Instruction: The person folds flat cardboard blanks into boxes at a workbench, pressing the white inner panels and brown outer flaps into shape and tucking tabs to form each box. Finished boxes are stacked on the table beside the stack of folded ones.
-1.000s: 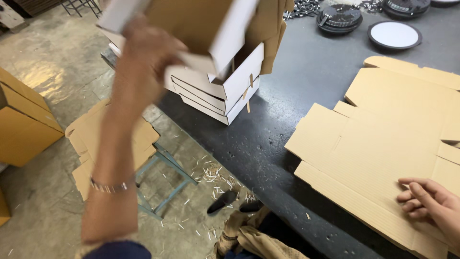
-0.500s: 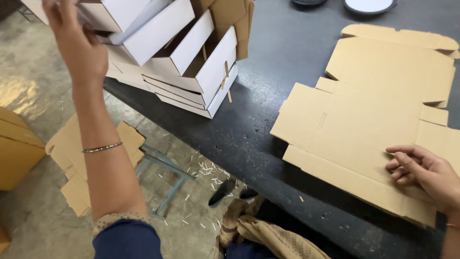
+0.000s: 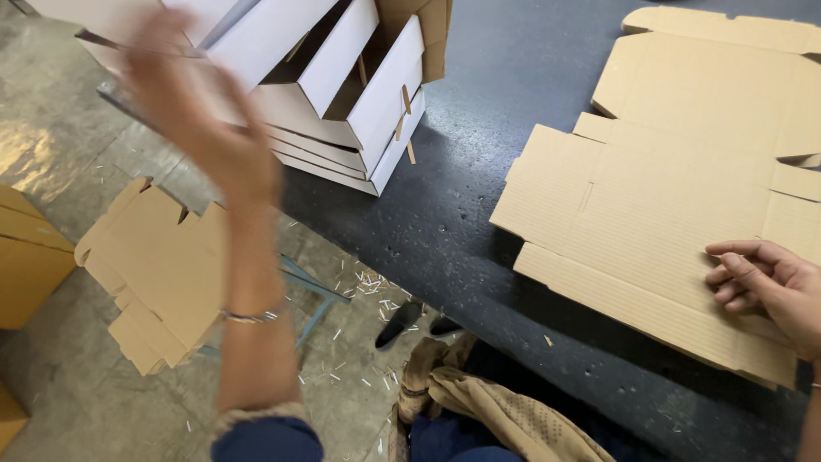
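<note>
My left hand (image 3: 201, 115) is raised and blurred, fingers apart, holding nothing, just in front of a stack of folded white cardboard boxes (image 3: 342, 94) at the dark table's left end. My right hand (image 3: 765, 287) rests with fingers curled on the near right part of a flat, unfolded brown cardboard box blank (image 3: 676, 197) lying on the dark table (image 3: 462, 222). A thin bracelet sits on my left wrist.
A pile of flat brown cardboard blanks (image 3: 158, 269) lies on a low blue stand on the concrete floor at left. Brown cartons (image 3: 30, 252) stand at the far left edge. Small cardboard scraps litter the floor by my shoes (image 3: 410, 321).
My left hand has come away from the white box stack, moving down and right. The view has shifted, and my right hand stays on the flat blank.
</note>
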